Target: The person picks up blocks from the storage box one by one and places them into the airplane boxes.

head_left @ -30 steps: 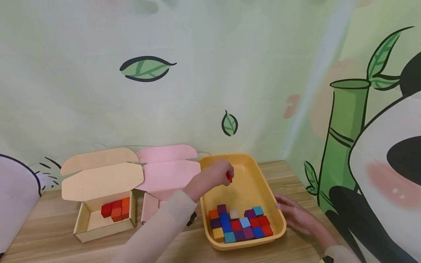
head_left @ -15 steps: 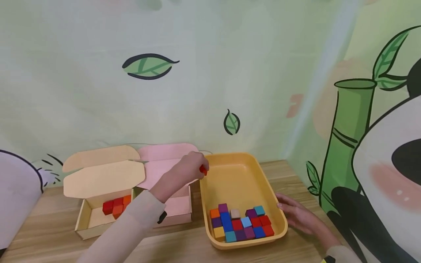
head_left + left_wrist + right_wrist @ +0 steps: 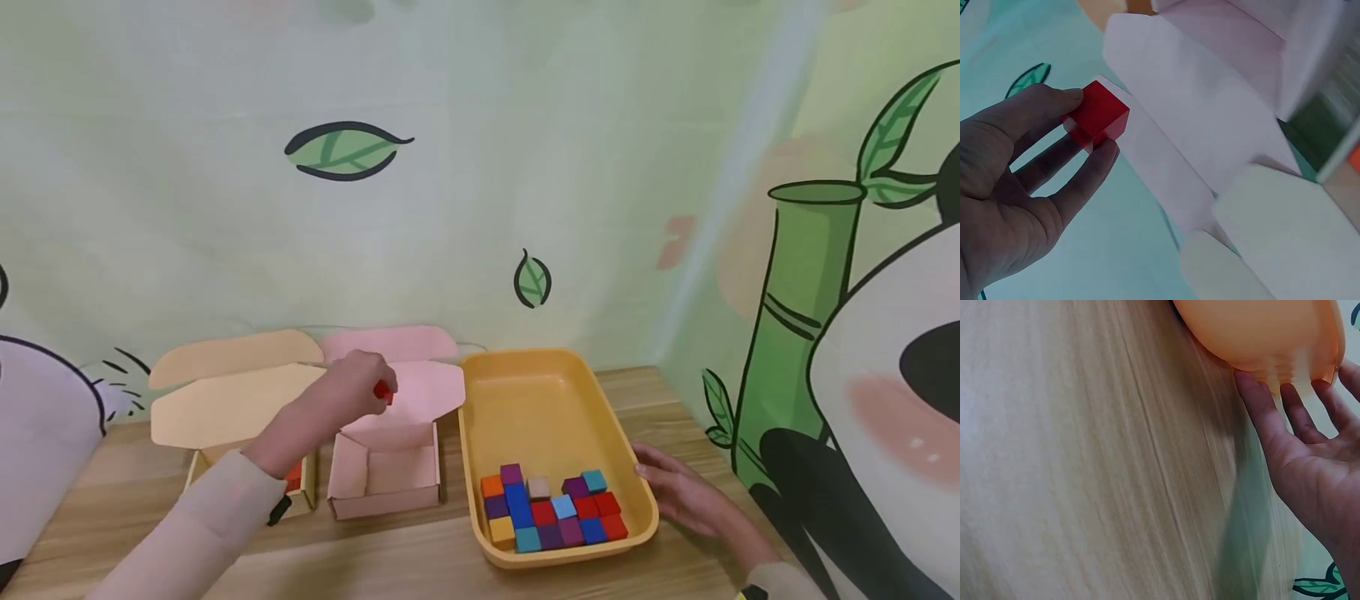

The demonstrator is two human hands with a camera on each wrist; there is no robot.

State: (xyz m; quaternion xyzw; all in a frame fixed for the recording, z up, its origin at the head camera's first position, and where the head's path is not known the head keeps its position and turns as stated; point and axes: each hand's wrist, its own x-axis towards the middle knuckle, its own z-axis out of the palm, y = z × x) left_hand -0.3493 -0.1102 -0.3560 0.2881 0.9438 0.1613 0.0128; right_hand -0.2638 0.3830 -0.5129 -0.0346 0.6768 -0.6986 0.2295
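My left hand (image 3: 352, 387) pinches a red cube (image 3: 1100, 112) between thumb and fingertips, raised in front of the pink box's upright lid (image 3: 427, 387). Below it the pink box (image 3: 386, 504) stands with its lid folded back. At the right, my right hand (image 3: 684, 493) rests its fingertips against the outer side of the yellow tray (image 3: 540, 417); in the right wrist view its fingers are extended at the tray wall. Several coloured cubes (image 3: 564, 507) lie at the tray's near end, among them red, blue, purple and orange ones.
Left of the pink box is a tan box (image 3: 306, 498) with its lid (image 3: 225, 408) folded back, partly covered by my left forearm; a red cube (image 3: 294, 477) shows inside. The wooden table (image 3: 405, 554) meets a printed wall backdrop (image 3: 465, 208) behind the boxes.
My left hand has travelled left with the red cube, from above the tray to above the pink box. My right hand has stayed at the tray's side.
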